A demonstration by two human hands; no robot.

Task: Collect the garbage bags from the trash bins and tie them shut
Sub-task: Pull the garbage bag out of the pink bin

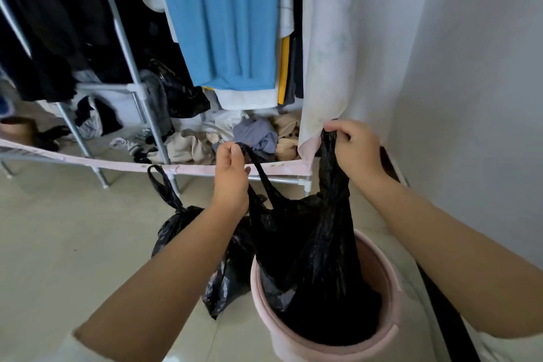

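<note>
A black garbage bag hangs half lifted out of a round pink trash bin at the lower right. My left hand grips the bag's thin left handle, pulled up and to the left. My right hand grips the bunched right handle, held higher. The bag's lower part is still inside the bin. A second black bag, knotted at the top with its loop standing up, rests on the floor left of the bin, partly hidden by my left forearm.
A metal-framed wardrobe rack with hanging clothes, among them a blue shirt, stands straight ahead, with a pile of clothes on its bottom shelf. A white wall closes the right side. Pale tiled floor spreads to the left.
</note>
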